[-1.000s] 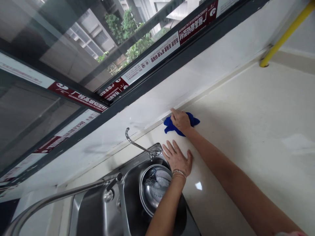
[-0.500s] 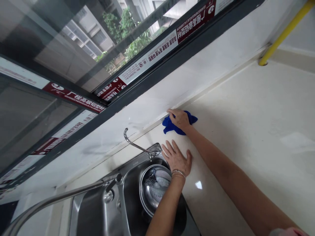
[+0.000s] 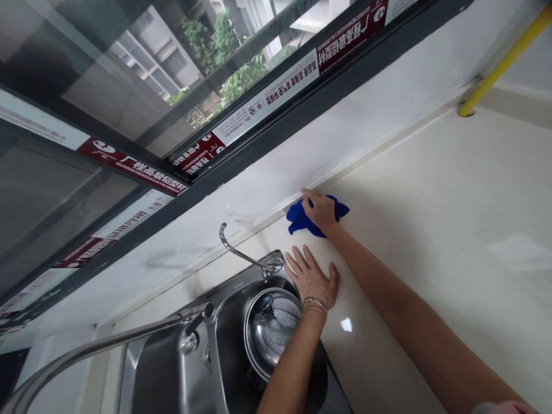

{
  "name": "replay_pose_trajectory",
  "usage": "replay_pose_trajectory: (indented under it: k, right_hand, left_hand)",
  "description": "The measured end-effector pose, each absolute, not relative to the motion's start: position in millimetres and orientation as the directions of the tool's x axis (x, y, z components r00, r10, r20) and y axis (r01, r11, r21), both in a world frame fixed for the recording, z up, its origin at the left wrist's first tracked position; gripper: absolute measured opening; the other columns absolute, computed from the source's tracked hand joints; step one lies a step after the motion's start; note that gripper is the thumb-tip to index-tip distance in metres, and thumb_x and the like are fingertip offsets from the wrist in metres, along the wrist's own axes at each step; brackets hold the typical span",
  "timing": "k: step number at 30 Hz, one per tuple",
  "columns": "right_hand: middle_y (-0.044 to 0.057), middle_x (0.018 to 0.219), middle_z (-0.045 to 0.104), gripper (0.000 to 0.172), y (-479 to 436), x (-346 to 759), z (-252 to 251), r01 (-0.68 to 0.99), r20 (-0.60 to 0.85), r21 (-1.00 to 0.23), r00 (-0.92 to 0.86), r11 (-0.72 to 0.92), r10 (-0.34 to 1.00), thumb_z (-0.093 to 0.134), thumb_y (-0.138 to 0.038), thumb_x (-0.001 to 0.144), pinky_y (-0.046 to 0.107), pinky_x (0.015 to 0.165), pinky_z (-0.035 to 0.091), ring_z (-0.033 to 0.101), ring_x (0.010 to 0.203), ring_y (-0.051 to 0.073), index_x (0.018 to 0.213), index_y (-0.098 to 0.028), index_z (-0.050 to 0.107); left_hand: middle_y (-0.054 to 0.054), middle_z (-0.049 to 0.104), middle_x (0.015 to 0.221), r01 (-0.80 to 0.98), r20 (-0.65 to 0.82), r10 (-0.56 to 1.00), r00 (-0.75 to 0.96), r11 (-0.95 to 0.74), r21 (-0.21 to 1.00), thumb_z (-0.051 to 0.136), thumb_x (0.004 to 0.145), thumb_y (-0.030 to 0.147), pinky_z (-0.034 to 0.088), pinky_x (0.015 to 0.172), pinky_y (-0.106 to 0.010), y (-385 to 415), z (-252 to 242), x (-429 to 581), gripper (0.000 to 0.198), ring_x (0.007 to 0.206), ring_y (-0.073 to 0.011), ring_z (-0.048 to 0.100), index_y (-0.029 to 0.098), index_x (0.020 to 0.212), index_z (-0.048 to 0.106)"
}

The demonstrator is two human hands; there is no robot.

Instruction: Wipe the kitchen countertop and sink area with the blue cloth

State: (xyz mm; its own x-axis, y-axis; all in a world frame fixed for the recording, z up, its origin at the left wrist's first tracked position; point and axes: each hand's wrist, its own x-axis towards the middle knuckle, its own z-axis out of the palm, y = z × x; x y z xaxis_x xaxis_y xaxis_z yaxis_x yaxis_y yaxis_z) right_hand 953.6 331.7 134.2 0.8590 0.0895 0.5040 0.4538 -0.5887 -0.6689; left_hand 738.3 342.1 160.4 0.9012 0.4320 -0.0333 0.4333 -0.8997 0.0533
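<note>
A crumpled blue cloth (image 3: 295, 222) is held against the cream surface (image 3: 435, 270), in the corner where the surface meets the white wall (image 3: 276, 184), a little beyond the far side of the stainless steel sink (image 3: 172, 368). The cloth is bunched rather than spread, and its longer axis is seen running roughly along that wall line. The right hand (image 3: 319, 211) is the nearer hand, being placed directly on top of the cloth, with the right arm (image 3: 401, 305) extended diagonally from the lower right of the head view. The fingers of the right hand (image 3: 309, 198) are pressed down over the cloth and pointed toward the wall; they are not seen clenched, and whether the cloth is actually gripped cannot be told. The left hand (image 3: 310, 280) is set apart from the cloth, just below it in the view, and is laid palm down on the surface beside the sink rim, its wrist circled by a thin bracelet (image 3: 314, 302). The fingers of the left hand (image 3: 298, 256) are spread and released, with nothing held. Under the left forearm, a steel bowl (image 3: 254, 339) containing a perforated strainer (image 3: 280, 333) is seen in the basin, and a curved faucet (image 3: 241, 250) is mounted behind it.
</note>
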Motion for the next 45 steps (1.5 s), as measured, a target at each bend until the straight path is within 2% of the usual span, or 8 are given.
replay_pose_trajectory:
  k: [5,11,15,24,29,35,40,45]
  right_hand:
    - [0.012,0.096,0.075,0.038,332,948,140,0.486,0.504,-0.538,0.840,-0.689,0.199,0.042,-0.019,0.100,0.034,0.083,0.045,0.065,0.088,0.023,0.121,-0.016,0.073]
    - [0.015,0.098,0.070,0.040,330,941,151,0.498,0.465,-0.442,0.838,-0.746,0.284,0.040,-0.018,0.101,0.046,0.098,0.038,0.060,0.093,0.028,0.127,-0.014,0.069]
    - [0.017,0.100,0.070,0.039,322,951,158,0.543,0.404,-0.406,0.828,-0.735,0.389,0.038,-0.019,0.101,0.042,0.090,0.038,0.059,0.092,0.028,0.126,-0.012,0.067]
    - [0.010,0.097,0.073,0.032,305,976,155,0.590,0.366,-0.498,0.808,-0.636,0.462,0.043,-0.018,0.098,0.033,0.079,0.041,0.062,0.087,0.025,0.115,-0.018,0.070]
    - [0.007,0.099,0.073,0.028,299,967,146,0.580,0.391,-0.554,0.814,-0.597,0.428,0.043,-0.018,0.098,0.035,0.088,0.047,0.063,0.093,0.024,0.094,-0.024,0.070]
    - [0.008,0.118,0.071,0.043,297,964,152,0.552,0.393,-0.574,0.833,-0.604,0.388,0.034,-0.020,0.102,0.038,0.099,0.046,0.061,0.106,0.025,0.134,-0.024,0.062]
    - [0.014,0.128,0.068,0.041,296,928,166,0.647,0.412,-0.431,0.762,-0.629,0.501,0.050,-0.026,0.097,0.048,0.109,0.034,0.055,0.114,0.030,0.135,-0.017,0.063]
    - [0.006,0.138,0.065,0.025,289,902,163,0.845,0.429,-0.335,0.530,-0.416,0.731,0.063,-0.038,0.095,0.054,0.116,0.029,0.052,0.123,0.030,0.116,-0.030,0.073]
  left_hand:
    - [-0.025,0.023,0.172,0.431,-0.040,0.430,0.902,-0.901,0.055,0.055,0.092,0.052,0.019,0.126,-0.068,342,162,739,0.086,0.159,-0.0497,0.009,0.007,0.162,0.035]
    - [-0.024,0.023,0.172,0.445,-0.051,0.443,0.895,-0.894,0.052,0.054,0.092,0.052,0.019,0.126,-0.068,341,161,739,0.086,0.159,-0.0498,0.009,0.008,0.162,0.035]
    - [-0.024,0.022,0.172,0.434,-0.039,0.433,0.901,-0.899,0.056,0.055,0.092,0.053,0.019,0.126,-0.069,342,161,738,0.087,0.160,-0.0489,0.008,0.008,0.163,0.034]
    - [-0.025,0.021,0.172,0.433,-0.054,0.430,0.901,-0.900,0.051,0.054,0.092,0.053,0.018,0.126,-0.069,341,162,739,0.086,0.159,-0.0498,0.008,0.008,0.163,0.034]
    - [-0.025,0.021,0.172,0.438,-0.049,0.436,0.899,-0.898,0.052,0.055,0.092,0.053,0.018,0.126,-0.069,341,162,739,0.087,0.159,-0.0501,0.008,0.008,0.163,0.034]
    - [-0.023,0.020,0.173,0.438,-0.044,0.436,0.899,-0.897,0.060,0.055,0.092,0.053,0.019,0.125,-0.069,342,160,738,0.087,0.160,-0.0488,0.008,0.009,0.164,0.033]
    - [-0.024,0.026,0.171,0.437,-0.014,0.437,0.899,-0.898,0.055,0.054,0.093,0.051,0.022,0.124,-0.069,343,161,740,0.084,0.160,-0.0476,0.011,0.008,0.162,0.036]
    - [-0.028,0.031,0.168,0.408,0.035,0.410,0.912,-0.912,0.040,0.053,0.094,0.049,0.023,0.125,-0.067,346,160,742,0.080,0.158,-0.0490,0.015,0.002,0.158,0.042]
